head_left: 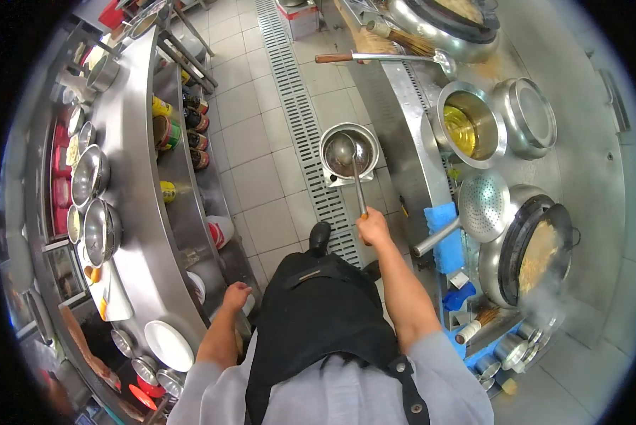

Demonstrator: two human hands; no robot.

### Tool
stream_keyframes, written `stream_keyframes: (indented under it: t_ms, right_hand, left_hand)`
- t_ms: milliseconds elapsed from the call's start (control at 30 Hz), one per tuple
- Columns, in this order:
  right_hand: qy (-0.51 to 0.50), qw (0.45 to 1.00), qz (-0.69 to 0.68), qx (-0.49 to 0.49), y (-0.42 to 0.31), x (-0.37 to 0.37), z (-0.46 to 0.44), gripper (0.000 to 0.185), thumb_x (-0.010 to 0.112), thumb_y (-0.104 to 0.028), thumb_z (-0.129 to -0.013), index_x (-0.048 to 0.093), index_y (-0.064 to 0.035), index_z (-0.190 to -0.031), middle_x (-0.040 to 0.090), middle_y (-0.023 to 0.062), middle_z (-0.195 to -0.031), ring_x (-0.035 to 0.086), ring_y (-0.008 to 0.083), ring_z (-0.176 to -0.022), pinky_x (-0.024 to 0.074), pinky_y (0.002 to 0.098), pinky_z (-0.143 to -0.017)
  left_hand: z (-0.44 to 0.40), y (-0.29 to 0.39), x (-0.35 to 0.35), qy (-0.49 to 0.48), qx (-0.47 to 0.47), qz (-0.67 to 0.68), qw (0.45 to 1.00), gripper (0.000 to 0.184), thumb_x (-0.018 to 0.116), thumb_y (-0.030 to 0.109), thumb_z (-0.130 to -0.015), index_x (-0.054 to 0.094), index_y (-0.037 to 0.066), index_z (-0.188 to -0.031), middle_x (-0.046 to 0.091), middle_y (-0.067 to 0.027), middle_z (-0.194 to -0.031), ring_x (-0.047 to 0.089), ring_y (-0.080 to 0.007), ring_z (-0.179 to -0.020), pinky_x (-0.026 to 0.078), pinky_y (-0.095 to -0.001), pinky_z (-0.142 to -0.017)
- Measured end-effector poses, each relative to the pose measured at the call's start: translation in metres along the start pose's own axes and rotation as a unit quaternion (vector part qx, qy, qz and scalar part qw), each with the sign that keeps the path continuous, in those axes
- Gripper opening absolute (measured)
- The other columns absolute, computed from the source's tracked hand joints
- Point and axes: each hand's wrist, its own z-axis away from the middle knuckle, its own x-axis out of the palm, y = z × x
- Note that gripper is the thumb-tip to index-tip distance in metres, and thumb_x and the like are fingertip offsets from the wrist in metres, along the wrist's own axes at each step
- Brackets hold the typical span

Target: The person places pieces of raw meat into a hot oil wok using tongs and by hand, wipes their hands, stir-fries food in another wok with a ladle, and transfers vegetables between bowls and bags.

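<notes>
My right hand [374,228] is closed round the wooden handle end of a metal ladle [360,190]. The ladle's bowl rests inside a round metal pot [371,136], which stands on a small white base on the floor beside the drain grate. Dark liquid seems to be in the pot. My left hand [238,296] hangs beside the left counter, away from the ladle, its fingers loosely curled with nothing seen in them.
To the right is the stove counter with a pot of yellow oil [498,117], a perforated strainer [483,205] and a steaming wok [541,255]. The steel counter [137,142] on the left holds metal bowls [90,176] and a white plate [169,346].
</notes>
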Motion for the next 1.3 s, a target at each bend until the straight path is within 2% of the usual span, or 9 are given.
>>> stream_keyframes:
  t_ms: [67,267,300,500,700,833,1000,1200,1300]
  right_hand:
    - [-0.005,1.0,0.018,0.0,0.004,0.006,-0.017,0.012,0.063,-0.01,-0.091,0.059,0.0017,-0.092,0.065,0.0149,-0.067,0.062,0.0221,-0.053,0.0481,0.0374,-0.047]
    - [-0.079,0.924,-0.362,0.099,0.017,0.0,0.0,0.006,0.06,-0.01,-0.096,0.058,-0.0039,-0.096,0.056,0.0025,-0.068,0.051,0.012,-0.05,0.0434,0.03,-0.044]
    - [-0.092,0.906,-0.401,0.099,0.021,-0.004,0.013,0.013,0.058,-0.011,-0.099,0.058,-0.0038,-0.11,0.054,0.0004,-0.072,0.052,0.0096,-0.052,0.0425,0.0266,-0.044]
    - [-0.24,0.745,-0.622,0.007,0.055,-0.069,0.129,0.042,0.056,-0.014,-0.102,0.049,-0.0026,-0.142,0.052,0.001,-0.077,0.051,0.0082,-0.052,0.0417,0.0243,-0.044]
    - [-0.232,0.695,-0.671,-0.111,0.091,-0.143,0.279,0.052,0.056,-0.014,-0.102,0.041,-0.0017,-0.15,0.051,0.0043,-0.079,0.053,0.0097,-0.048,0.0445,0.023,-0.041]
    - [-0.146,0.653,-0.718,-0.19,0.134,-0.186,0.363,0.055,0.058,-0.013,-0.1,0.04,0.001,-0.15,0.054,0.006,-0.082,0.056,0.0097,-0.049,0.0451,0.0229,-0.042]
    - [0.149,0.781,-0.572,-0.2,0.207,-0.25,0.409,0.056,0.059,-0.011,-0.098,0.039,0.0029,-0.149,0.059,0.0047,-0.078,0.057,0.0108,-0.051,0.0472,0.0252,-0.048]
    - [0.475,0.837,-0.271,0.028,0.33,-0.324,0.347,0.063,0.064,-0.009,-0.09,0.046,-0.0025,-0.15,0.068,0.014,-0.084,0.066,0.0204,-0.068,0.0543,0.0375,-0.064]
    - [0.501,0.846,-0.142,0.116,0.343,-0.355,0.353,0.069,0.067,-0.009,-0.086,0.046,-0.0018,-0.15,0.07,0.0219,-0.093,0.069,0.0256,-0.079,0.0538,0.0397,-0.072]
  left_hand:
    - [0.008,0.003,-0.003,0.0,-0.009,0.014,1.0,0.044,0.073,0.034,-0.086,0.071,0.001,-0.116,0.073,-0.0192,-0.114,0.069,-0.0332,-0.11,0.052,-0.0411,-0.096]
    - [-0.018,0.04,-0.008,0.008,0.088,0.025,0.996,0.043,0.074,0.031,-0.087,0.07,-0.001,-0.116,0.074,-0.0174,-0.109,0.071,-0.03,-0.104,0.053,-0.0388,-0.092]
    - [-0.012,0.061,-0.012,0.011,0.096,0.033,0.995,0.043,0.074,0.031,-0.087,0.07,-0.001,-0.116,0.075,-0.0175,-0.109,0.071,-0.0298,-0.103,0.053,-0.0385,-0.092]
    - [-0.028,0.139,-0.009,0.017,0.187,-0.065,0.98,0.042,0.074,0.03,-0.087,0.07,-0.003,-0.113,0.074,-0.0212,-0.105,0.071,-0.0318,-0.1,0.054,-0.0387,-0.09]
    - [-0.079,0.168,0.027,-0.054,0.205,-0.083,0.974,0.039,0.074,0.028,-0.085,0.072,-0.003,-0.108,0.075,-0.0169,-0.097,0.072,-0.0267,-0.091,0.055,-0.0375,-0.085]
    - [-0.052,0.221,0.063,-0.061,0.214,-0.175,0.959,0.037,0.074,0.024,-0.085,0.071,-0.003,-0.11,0.075,-0.0151,-0.091,0.071,-0.0252,-0.086,0.054,-0.0361,-0.081]
    - [-0.018,0.274,0.132,-0.108,0.271,-0.209,0.933,0.041,0.072,0.026,-0.087,0.069,-0.004,-0.114,0.075,-0.0189,-0.103,0.072,-0.0284,-0.096,0.054,-0.0378,-0.089]
    - [0.089,0.343,0.221,-0.114,0.352,-0.22,0.903,0.045,0.071,0.028,-0.09,0.067,-0.004,-0.121,0.072,-0.0223,-0.116,0.069,-0.0334,-0.11,0.053,-0.04,-0.096]
    - [0.103,0.344,0.251,-0.121,0.348,-0.185,0.911,0.043,0.071,0.028,-0.091,0.067,-0.004,-0.12,0.073,-0.0212,-0.116,0.07,-0.033,-0.109,0.052,-0.0397,-0.095]
